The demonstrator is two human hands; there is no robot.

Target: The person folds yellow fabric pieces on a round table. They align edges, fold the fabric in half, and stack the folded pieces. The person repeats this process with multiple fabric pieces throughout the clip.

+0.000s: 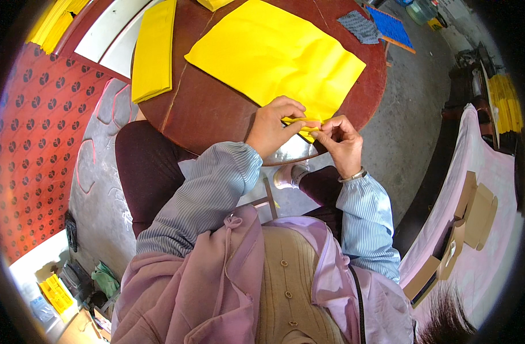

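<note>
A large yellow sheet (274, 51), thin like paper or cloth, lies across the round dark-red table (211, 112) with soft creases on its right side. Its near corner is bunched into narrow folds at the table's front edge. My left hand (271, 127) pinches these folds from the left, thumb and fingers closed on them. From the right, my right hand (341, 143) grips the same corner between thumb and fingertips. The two hands are almost touching. On the left of the table rests a long folded yellow stack (153, 54).
Another yellow piece (214, 3) sits at the table's far edge. A grey cloth (361, 27) lies at the far right, near a blue panel (390, 28). A patterned red board (44, 132) stands left. Cardboard boxes (480, 215) lie on pinkish cloth (495, 183) at right.
</note>
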